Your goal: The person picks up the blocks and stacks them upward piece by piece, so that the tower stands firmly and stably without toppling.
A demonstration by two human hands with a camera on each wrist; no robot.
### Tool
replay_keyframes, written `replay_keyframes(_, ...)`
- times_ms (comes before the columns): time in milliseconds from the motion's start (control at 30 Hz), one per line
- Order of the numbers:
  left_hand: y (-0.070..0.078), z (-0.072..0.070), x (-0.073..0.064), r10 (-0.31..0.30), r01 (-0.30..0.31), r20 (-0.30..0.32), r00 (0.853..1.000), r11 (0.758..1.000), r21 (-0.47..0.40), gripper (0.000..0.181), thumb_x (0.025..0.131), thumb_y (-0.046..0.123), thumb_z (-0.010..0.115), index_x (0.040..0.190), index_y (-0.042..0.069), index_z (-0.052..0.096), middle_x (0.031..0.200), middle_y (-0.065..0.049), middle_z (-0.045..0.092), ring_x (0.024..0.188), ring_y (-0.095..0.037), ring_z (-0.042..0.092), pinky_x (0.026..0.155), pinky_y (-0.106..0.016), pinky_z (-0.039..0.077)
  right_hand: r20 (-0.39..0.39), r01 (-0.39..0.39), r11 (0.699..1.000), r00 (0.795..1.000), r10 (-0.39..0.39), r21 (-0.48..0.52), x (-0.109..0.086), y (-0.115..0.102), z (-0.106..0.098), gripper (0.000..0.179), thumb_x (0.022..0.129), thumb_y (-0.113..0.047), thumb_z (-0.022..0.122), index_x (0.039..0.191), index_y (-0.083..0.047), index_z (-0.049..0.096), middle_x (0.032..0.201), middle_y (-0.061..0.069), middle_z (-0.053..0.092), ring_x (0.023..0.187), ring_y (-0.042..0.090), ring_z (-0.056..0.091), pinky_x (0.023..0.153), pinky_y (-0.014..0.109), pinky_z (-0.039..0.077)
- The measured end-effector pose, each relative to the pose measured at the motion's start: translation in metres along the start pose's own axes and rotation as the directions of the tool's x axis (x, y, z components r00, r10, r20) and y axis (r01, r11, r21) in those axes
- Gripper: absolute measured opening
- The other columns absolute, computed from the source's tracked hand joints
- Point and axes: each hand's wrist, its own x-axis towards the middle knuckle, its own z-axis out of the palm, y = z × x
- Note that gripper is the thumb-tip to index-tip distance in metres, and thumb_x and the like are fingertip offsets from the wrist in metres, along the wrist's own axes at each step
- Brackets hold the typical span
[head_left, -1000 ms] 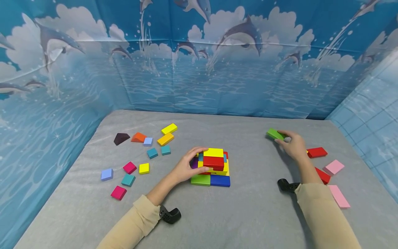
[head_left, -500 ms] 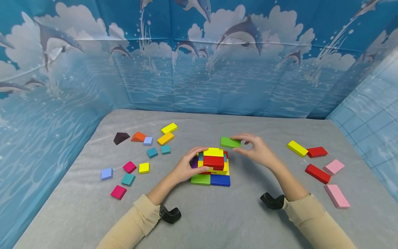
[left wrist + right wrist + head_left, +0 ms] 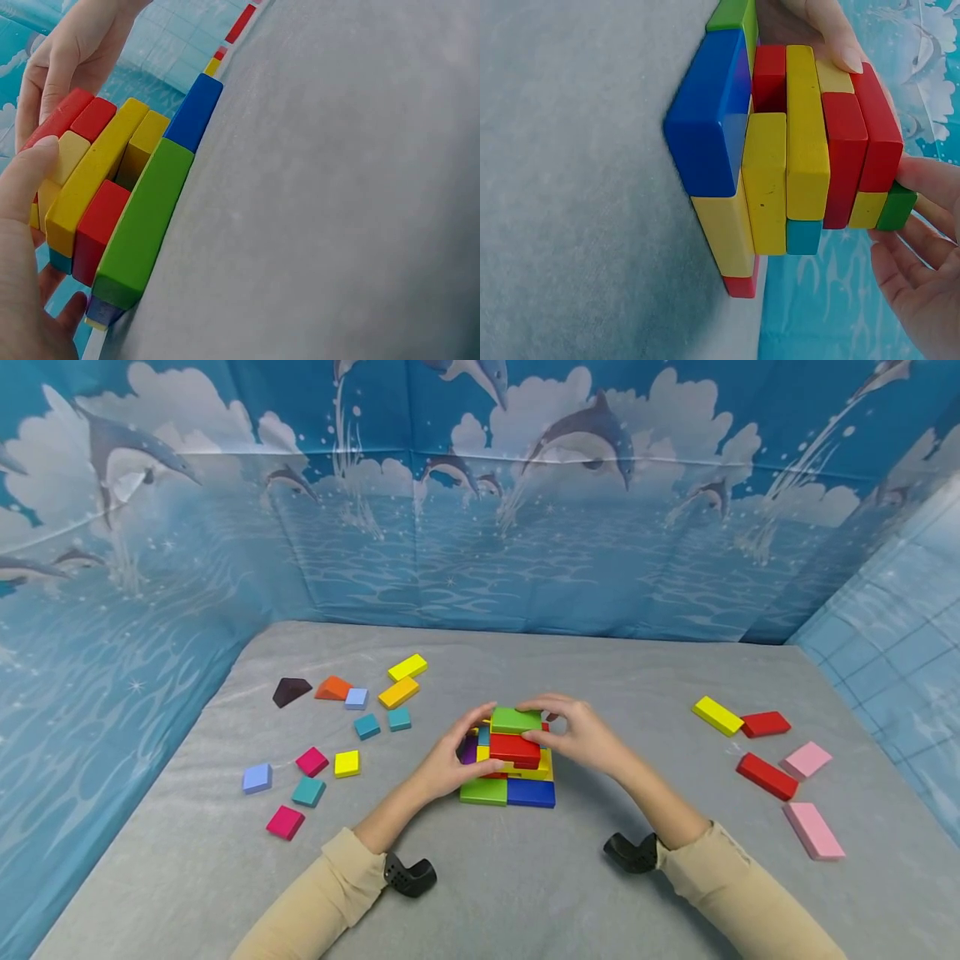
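A layered stack of coloured wooden blocks [image 3: 517,750] stands mid-table, with a green block and a blue block [image 3: 531,793] at its front base. My left hand [image 3: 437,767] grips the stack's left side, thumb at the front and fingers behind. In the left wrist view that thumb presses beside a pale yellow block [image 3: 73,150]. My right hand [image 3: 581,739] pinches a green block [image 3: 515,720] at its right end, right at the stack's top. From the right wrist, this block lies next to a red block [image 3: 877,127] and a small yellow one; its far end is hidden.
Left of the stack lie several loose blocks, among them a dark trapezoid block [image 3: 291,692], an orange block [image 3: 333,688] and a yellow block [image 3: 347,764]. To the right are a yellow block [image 3: 717,716], red blocks and pink blocks [image 3: 813,832]. A dolphin-print curtain [image 3: 480,560] backs the table.
My right hand has carried the green block leftward from the table's right side onto the stack's top. The left hand keeps its hold on the stack.
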Motion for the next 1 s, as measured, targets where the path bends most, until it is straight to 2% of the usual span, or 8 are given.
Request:
replay_keyframes(200,0.000,0.000,-0.001,-0.006,0.006,0.002,1.000,1.000,0.025,0.067,0.083,0.001,0.063,0.141,0.007,0.030,0.140,-0.017,0.035,0.124,-0.034,0.035,0.100,-0.054,0.030,0.009,-0.009,1.000,1.000,0.009,0.008,0.003,-0.001,0.002,0.036,0.079,-0.009,0.070,0.114,-0.004,0.063,0.112,0.010,0.062,0.095,0.021,0.055,0.078,0.047,0.049)
replay_keyframes(467,-0.001,0.000,-0.002,0.003,-0.003,-0.004,1.000,0.998,0.065,0.062,0.083,0.004,0.064,0.138,0.008,0.037,0.140,-0.015,0.036,0.128,-0.028,0.033,0.103,-0.054,0.027,0.009,-0.019,1.000,1.000,0.019,0.020,0.001,0.001,-0.002,0.038,0.081,-0.011,0.069,0.117,-0.004,0.060,0.114,0.012,0.061,0.097,0.023,0.056,0.080,0.048,0.048)
replay_keyframes(533,-0.001,0.001,-0.001,0.001,-0.001,-0.003,1.000,0.998,0.066,0.062,0.083,0.004,0.064,0.138,0.008,0.037,0.140,-0.015,0.036,0.128,-0.028,0.033,0.103,-0.054,0.027,-0.019,-0.039,0.999,0.999,0.040,0.031,-0.004,0.006,-0.008,0.038,0.083,-0.012,0.067,0.120,-0.004,0.058,0.116,0.014,0.060,0.100,0.025,0.056,0.082,0.048,0.047)
replay_keyframes(633,0.000,0.001,-0.001,-0.012,0.012,-0.002,1.000,0.997,0.072,0.062,0.083,0.004,0.064,0.139,0.009,0.037,0.140,-0.015,0.036,0.128,-0.028,0.032,0.103,-0.054,0.027,-0.115,-0.080,0.997,0.990,0.081,0.012,-0.017,0.021,-0.026,0.038,0.086,-0.011,0.063,0.123,-0.004,0.055,0.117,0.016,0.058,0.102,0.026,0.055,0.083,0.041,0.046)
replay_keyframes(733,0.001,0.002,-0.001,-0.025,0.025,-0.002,1.000,0.997,0.076,0.062,0.083,0.005,0.064,0.139,0.010,0.037,0.140,-0.015,0.036,0.127,-0.029,0.033,0.102,-0.054,0.028,-0.246,-0.150,0.988,0.960,0.137,-0.034,-0.037,0.041,-0.050,0.037,0.088,-0.012,0.061,0.124,-0.002,0.054,0.116,0.016,0.059,0.101,0.027,0.054,0.082,0.028,0.045)
replay_keyframes(800,0.001,0.002,-0.001,-0.031,0.031,-0.003,1.000,0.997,0.074,0.062,0.083,0.005,0.064,0.139,0.010,0.037,0.140,-0.015,0.036,0.127,-0.029,0.033,0.102,-0.054,0.028,-0.320,-0.219,0.974,0.928,0.191,-0.053,-0.054,0.058,-0.067,0.038,0.089,-0.014,0.060,0.125,-0.004,0.053,0.116,0.015,0.058,0.101,0.024,0.053,0.080,0.022,0.042)
replay_keyframes(900,0.001,0.002,-0.001,-0.032,0.032,-0.004,0.999,0.997,0.067,0.062,0.083,0.006,0.064,0.139,0.010,0.037,0.139,-0.014,0.037,0.126,-0.029,0.034,0.102,-0.055,0.028,-0.386,-0.346,0.933,0.877,0.286,-0.095,-0.078,0.079,-0.089,0.042,0.090,-0.020,0.058,0.128,-0.003,0.051,0.118,0.018,0.056,0.104,0.028,0.051,0.083,0.031,0.041)
replay_keyframes(1000,0.002,0.002,-0.001,-0.032,0.032,-0.005,0.999,0.997,0.068,0.062,0.083,0.006,0.064,0.139,0.010,0.037,0.139,-0.014,0.037,0.126,-0.029,0.034,0.102,-0.054,0.029,-0.399,-0.456,0.880,0.837,0.374,-0.132,-0.099,0.098,-0.106,0.046,0.091,-0.025,0.056,0.130,-0.002,0.047,0.121,0.022,0.052,0.108,0.034,0.047,0.087,0.047,0.040)
